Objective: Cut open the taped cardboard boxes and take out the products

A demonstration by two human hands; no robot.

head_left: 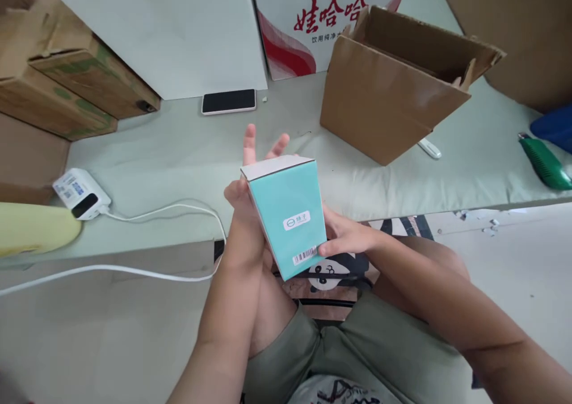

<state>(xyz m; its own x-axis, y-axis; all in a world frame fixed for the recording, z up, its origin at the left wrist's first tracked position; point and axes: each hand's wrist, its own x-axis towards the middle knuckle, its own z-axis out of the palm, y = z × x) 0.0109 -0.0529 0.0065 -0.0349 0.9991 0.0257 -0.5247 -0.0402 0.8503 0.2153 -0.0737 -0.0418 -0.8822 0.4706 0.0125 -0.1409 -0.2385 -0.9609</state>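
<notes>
A teal box [290, 204] with a white logo label and a barcode is held over my lap, at the front edge of the bench. Its upper end shows a pale flap. My left hand [248, 177] is at the box's upper left, partly behind it, with two fingers stretched out past the flap. Around the lower right edge, my right hand [342, 234] grips the box, its thumb beside the barcode and its other fingers hidden behind.
An open brown carton [379, 94] stands at the back right, before a white printed box [290, 28]. A phone [229, 101] lies behind my hands. At the left are a white power adapter [75, 189] with a cable and brown cartons [89, 76]. A green brush-like object [543, 162] lies far right.
</notes>
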